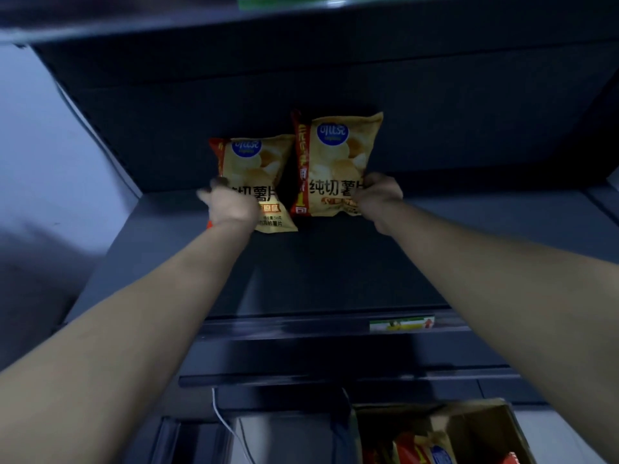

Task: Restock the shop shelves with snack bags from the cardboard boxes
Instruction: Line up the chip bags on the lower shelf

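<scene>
While the cardboard box (495, 416) stands open below with spare snack bags (432, 450) inside, both arms stretch across the dark shelf (335, 279). The left hand (231, 204) grips the left chip bag (254, 169) and the right hand (378, 199) grips the right chip bag (338, 155), both bags upright, side by side near the shelf's back edge.

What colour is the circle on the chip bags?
Blue, near the top of each chip bag, seen in the head view.
</scene>
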`<state>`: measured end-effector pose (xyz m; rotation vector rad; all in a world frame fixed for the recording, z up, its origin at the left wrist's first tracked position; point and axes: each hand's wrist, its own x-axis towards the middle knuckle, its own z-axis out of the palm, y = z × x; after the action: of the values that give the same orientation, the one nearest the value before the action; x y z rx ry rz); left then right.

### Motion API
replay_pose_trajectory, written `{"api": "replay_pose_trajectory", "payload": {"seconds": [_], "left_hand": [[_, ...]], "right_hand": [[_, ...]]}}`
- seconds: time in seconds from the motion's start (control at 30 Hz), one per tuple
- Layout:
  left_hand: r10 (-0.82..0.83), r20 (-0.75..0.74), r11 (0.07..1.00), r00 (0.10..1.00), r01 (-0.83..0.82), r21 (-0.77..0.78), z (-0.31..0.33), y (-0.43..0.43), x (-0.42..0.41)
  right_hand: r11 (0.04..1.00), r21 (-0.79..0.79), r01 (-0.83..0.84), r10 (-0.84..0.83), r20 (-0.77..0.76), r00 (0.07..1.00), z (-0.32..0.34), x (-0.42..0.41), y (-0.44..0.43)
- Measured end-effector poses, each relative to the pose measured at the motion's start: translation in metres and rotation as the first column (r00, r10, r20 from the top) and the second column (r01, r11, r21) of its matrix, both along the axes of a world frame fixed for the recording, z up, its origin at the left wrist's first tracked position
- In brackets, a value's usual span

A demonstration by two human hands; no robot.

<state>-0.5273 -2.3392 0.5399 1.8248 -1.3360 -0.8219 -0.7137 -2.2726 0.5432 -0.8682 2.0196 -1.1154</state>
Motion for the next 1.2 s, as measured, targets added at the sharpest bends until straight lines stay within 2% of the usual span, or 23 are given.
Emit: {"api": "replay_pose_trajectory", "payload": {"seconds": [0.03,0.13,0.17,0.33,0.43,0.57,0.67,0.87,1.2], "left_hand": [[0.007,0.012,0.999,1.0,-0.008,0.043,-0.003,-0.008,0.006],[-0.068,-0.228,0.981,0.971,0.107,0.161,-0.01,-0.026,0.017],[-0.062,-0.246,0.979,0.967,0.107,0.173,-0.014,-0.032,0.019],[-0.016,-0.352,0.977,0.936,0.089,0.193,-0.021,-0.044,0.021],[0.026,-0.404,0.988,0.914,0.039,0.151,-0.029,-0.046,0.022],[-0.001,-0.419,0.998,0.908,0.028,0.057,-0.042,-0.052,0.02],[-0.028,-0.42,0.998,0.907,0.049,0.039,-0.045,-0.056,0.018],[0.01,-0.414,0.999,0.91,-0.024,-0.029,-0.05,-0.064,0.02],[-0.083,-0.471,0.994,0.878,0.104,0.019,-0.048,-0.062,0.026]], "right_hand": [[1.0,-0.006,0.013,-0.013,-0.004,1.0,-0.001,0.0,-0.001],[0.999,-0.022,0.039,-0.039,-0.015,0.999,-0.005,0.001,-0.004],[0.999,-0.026,0.043,-0.043,-0.014,0.999,-0.006,0.001,-0.006],[0.997,-0.036,0.071,-0.071,-0.001,0.997,-0.01,0.001,-0.014],[0.996,-0.043,0.081,-0.082,-0.016,0.997,-0.014,0.001,-0.019],[0.997,-0.034,0.069,-0.071,-0.063,0.995,-0.015,-0.001,-0.025],[0.999,0.011,0.044,-0.042,-0.164,0.986,-0.012,-0.004,-0.028],[0.993,0.109,0.033,0.005,-0.328,0.944,0.002,-0.015,-0.031],[0.994,0.074,0.083,-0.062,-0.246,0.967,-0.011,-0.009,-0.027]]}}
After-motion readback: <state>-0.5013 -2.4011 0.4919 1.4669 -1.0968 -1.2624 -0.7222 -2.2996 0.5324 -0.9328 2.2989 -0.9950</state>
